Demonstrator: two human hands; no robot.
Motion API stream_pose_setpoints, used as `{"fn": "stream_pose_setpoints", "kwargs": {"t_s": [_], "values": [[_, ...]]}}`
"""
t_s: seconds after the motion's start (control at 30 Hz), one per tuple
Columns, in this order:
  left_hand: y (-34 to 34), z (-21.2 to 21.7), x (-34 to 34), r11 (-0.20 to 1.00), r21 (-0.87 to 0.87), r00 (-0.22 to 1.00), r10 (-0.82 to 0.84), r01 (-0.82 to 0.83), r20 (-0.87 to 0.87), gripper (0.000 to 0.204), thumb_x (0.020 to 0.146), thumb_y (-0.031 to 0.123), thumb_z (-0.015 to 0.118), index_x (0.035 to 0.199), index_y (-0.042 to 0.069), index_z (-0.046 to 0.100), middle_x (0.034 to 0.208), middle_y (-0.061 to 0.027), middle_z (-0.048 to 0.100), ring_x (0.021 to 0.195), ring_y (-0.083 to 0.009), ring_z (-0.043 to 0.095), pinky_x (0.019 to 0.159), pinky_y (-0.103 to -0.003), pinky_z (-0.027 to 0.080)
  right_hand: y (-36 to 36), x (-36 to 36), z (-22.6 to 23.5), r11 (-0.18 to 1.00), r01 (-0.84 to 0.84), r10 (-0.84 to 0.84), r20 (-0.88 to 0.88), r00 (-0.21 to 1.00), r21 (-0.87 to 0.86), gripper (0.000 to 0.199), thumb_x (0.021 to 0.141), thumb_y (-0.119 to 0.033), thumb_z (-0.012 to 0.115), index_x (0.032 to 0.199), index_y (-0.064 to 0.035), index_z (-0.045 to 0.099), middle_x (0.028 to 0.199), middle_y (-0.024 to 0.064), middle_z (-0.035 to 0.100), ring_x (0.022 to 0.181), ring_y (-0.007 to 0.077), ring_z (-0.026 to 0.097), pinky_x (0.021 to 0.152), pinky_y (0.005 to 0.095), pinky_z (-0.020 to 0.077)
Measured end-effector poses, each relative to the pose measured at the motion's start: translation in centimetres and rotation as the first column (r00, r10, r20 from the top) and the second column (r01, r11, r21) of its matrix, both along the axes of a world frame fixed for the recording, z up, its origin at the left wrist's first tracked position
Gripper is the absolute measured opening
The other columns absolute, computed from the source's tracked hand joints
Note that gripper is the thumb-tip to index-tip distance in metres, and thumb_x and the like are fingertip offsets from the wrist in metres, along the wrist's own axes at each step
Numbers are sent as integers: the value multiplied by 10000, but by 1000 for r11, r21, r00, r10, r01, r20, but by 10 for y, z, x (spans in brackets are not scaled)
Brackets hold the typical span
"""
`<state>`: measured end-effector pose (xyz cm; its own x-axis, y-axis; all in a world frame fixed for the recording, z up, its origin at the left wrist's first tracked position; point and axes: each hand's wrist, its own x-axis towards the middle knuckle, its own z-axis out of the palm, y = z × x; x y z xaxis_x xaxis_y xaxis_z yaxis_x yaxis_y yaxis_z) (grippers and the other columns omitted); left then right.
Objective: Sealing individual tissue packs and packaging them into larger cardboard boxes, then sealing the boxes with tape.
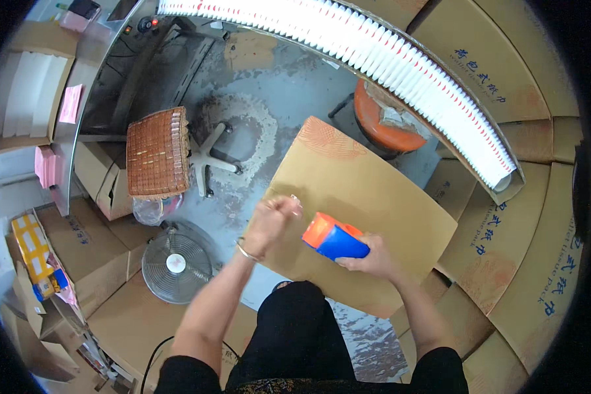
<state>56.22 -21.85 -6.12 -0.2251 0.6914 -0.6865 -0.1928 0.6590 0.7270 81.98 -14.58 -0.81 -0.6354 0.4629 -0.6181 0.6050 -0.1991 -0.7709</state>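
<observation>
My right hand [373, 257] is closed around a blue and orange block-shaped tool [338, 240], which looks like a tape dispenser. It is held over the upper face of a large brown cardboard box [381, 194]. To its left, my left hand [268, 226] is pinched, with a bracelet on the wrist. A small clear scrap with pinkish glints, like a bit of tape [296, 205], sticks out from its fingertips. The two hands are apart, and the left one hovers near the box's left edge.
A long carton of white packs [374, 56] curves across the far side. Stacked cartons [505, 243] line the right. Beyond the box stands an orange round stool [384, 125]. At left are a swivel chair [157, 154], a fan [176, 264] and a worktable with pink packs [46, 166].
</observation>
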Motion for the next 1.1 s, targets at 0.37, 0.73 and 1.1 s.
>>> {"fn": "stream_pose_setpoints", "kwargs": {"t_s": [0.37, 0.73, 1.1], "values": [[7, -124, -76, 977, 208, 882, 131, -39, -452, 217, 889, 243, 699, 861, 42, 775, 752, -55, 726, 658, -155, 657, 646, -293, 508, 1, -87, -8, 982, -11, -10, 106, 994, 190, 447, 726, -437, 802, 907, -41, 697, 779, 159, 693, 726, 307, 690, 700, 412, 543], [-1, -122, -121, 952, -23, 907, -296, 304, -298, 803, 1006, 633, 318, 1390, -51, 491, 1242, -237, 650, 1127, -311, 641, 974, -404, 486, -9, -117, -30, 983, 14, 0, -76, 997, 182, 444, 735, -476, 741, 916, -73, 700, 760, 119, 702, 680, 292, 682, 657, 427, 528], [16, -34, 155, 350, -472, -92, -718, 810, -690, 818, 881, 460, 589, 1568, 166, 254, 1639, -177, 159, 1521, -356, 103, 1206, -578, 36, -55, 325, 4, 970, 239, -210, 329, 921, -49, 482, 751, -400, 823, 1099, -83, 719, 851, 45, 718, 769, 161, 691, 746, 316, 545]]}}
